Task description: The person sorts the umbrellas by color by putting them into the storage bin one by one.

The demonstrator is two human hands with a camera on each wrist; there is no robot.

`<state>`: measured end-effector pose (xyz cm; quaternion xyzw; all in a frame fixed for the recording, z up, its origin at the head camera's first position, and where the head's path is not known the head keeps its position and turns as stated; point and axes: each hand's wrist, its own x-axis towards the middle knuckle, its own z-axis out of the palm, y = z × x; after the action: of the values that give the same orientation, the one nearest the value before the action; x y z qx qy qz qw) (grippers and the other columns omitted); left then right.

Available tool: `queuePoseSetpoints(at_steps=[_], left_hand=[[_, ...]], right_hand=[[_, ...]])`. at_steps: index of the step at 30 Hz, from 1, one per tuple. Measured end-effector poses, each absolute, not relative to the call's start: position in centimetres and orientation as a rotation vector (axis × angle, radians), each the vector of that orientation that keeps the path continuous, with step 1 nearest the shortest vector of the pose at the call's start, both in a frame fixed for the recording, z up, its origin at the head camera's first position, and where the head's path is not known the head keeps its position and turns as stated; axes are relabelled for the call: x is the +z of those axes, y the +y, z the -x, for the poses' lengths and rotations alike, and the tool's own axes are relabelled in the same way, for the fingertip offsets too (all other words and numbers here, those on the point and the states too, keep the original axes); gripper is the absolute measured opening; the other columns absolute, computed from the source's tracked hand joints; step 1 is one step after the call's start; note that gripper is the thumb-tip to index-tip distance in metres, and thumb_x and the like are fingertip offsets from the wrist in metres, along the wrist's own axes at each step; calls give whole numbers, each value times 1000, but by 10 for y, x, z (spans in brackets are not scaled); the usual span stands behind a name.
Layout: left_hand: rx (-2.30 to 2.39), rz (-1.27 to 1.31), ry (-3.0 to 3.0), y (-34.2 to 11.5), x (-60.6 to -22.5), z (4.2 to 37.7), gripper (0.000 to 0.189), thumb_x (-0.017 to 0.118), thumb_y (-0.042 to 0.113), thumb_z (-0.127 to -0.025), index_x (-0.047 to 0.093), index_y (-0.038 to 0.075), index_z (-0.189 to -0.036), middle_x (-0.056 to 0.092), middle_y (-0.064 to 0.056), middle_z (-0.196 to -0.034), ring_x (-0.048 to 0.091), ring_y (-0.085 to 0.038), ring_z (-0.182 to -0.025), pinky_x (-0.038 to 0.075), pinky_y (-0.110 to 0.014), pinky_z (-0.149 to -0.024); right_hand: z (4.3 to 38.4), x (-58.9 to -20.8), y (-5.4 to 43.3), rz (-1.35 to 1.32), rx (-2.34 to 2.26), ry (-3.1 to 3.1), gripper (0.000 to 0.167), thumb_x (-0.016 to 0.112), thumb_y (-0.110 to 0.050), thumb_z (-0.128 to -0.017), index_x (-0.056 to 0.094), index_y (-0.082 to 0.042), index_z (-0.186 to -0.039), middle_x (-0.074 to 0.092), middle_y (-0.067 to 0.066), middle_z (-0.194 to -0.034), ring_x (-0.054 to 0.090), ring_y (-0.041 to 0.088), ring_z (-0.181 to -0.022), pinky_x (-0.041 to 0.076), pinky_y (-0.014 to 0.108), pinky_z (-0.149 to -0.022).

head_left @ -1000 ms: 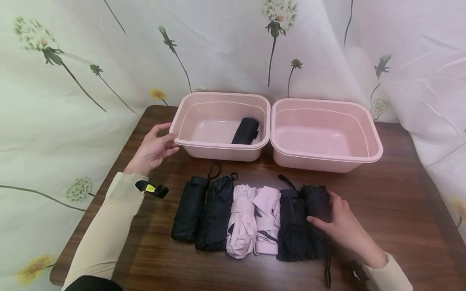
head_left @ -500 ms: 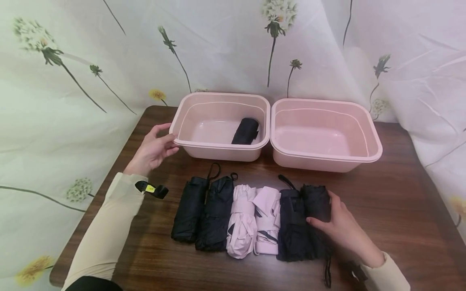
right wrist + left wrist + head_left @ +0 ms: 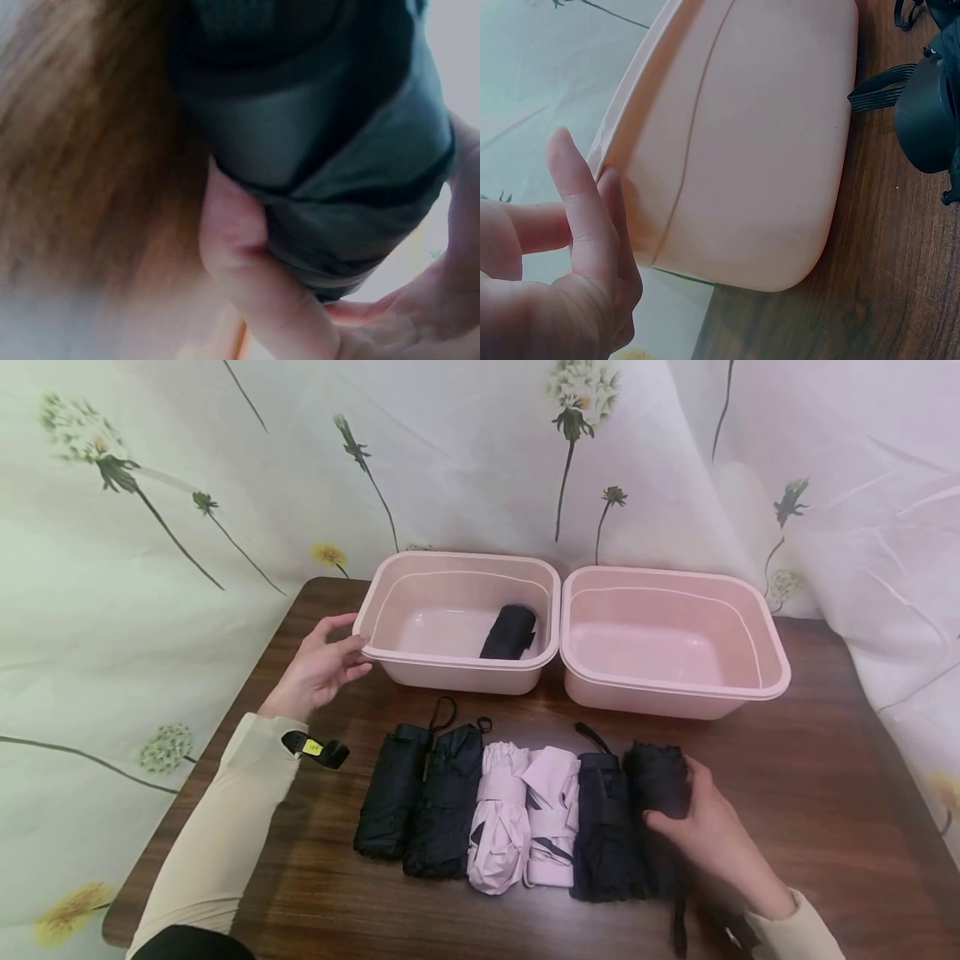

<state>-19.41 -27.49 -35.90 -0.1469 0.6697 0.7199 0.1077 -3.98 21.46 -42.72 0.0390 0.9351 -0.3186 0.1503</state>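
A row of folded umbrellas lies in front of the basins: black ones [image 3: 390, 789] [image 3: 444, 802] at the left, two pale pink ones [image 3: 501, 818] [image 3: 553, 810] in the middle and a black one [image 3: 602, 818] beside them. At the row's right end my right hand [image 3: 712, 827] grips another black folded umbrella [image 3: 656, 777]; its thumb and fingers wrap the body in the right wrist view. With its fingers and thumb, my left hand [image 3: 318, 668] holds the left corner of the left pink basin [image 3: 457, 672]. Inside that basin rests one black folded umbrella [image 3: 510, 632].
A second pink basin [image 3: 667, 693] stands close against the right side of the first. Both are at the back of the brown wooden table [image 3: 825, 793], before a flower-printed cloth [image 3: 465, 460]. A strap loop [image 3: 881, 86] sticks out towards the basin in the left wrist view.
My right hand has shifted slightly to the right with the end black umbrella, widening the gap to its neighbour. The left hand keeps its place on the basin.
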Motion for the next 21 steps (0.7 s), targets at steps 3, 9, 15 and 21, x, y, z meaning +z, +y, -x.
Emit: queuePoseSetpoints(at_steps=[3,9,15,21], left_hand=[[2136,429,1952,-275,-359,194,56,59,10,-95,30,18,-143,50,-13,-111,66,-11,-70,58,-20,-62],[2104,429,1981,-276,-359,194,57,58,13,-96,28,19,-145,47,-15,-117,66,-11,-73,58,-19,-64],[2092,429,2003,-276,-360,194,56,57,13,-97,29,19,-144,48,-15,-116,66,-11,-72,58,-19,-65],[2096,425,2003,-276,-361,195,55,57,12,-97,30,19,-143,47,-15,-118,66,-10,-71,58,-19,-64]], right_hand=[[39,-420,217,-107,-935,2713,104,73,-40,-82,10,10,-147,39,40,-137,46,52,-122,42,64,-98],[38,-399,220,-102,-986,2756,104,73,-38,-83,6,5,-150,35,40,-140,44,53,-122,42,66,-96],[36,-388,221,-101,-1020,2860,102,75,-33,-81,10,2,-151,43,36,-134,51,48,-112,46,61,-88],[36,-376,222,-97,-1065,2948,101,78,-28,-79,12,-1,-151,49,30,-126,57,43,-103,47,47,-78]])
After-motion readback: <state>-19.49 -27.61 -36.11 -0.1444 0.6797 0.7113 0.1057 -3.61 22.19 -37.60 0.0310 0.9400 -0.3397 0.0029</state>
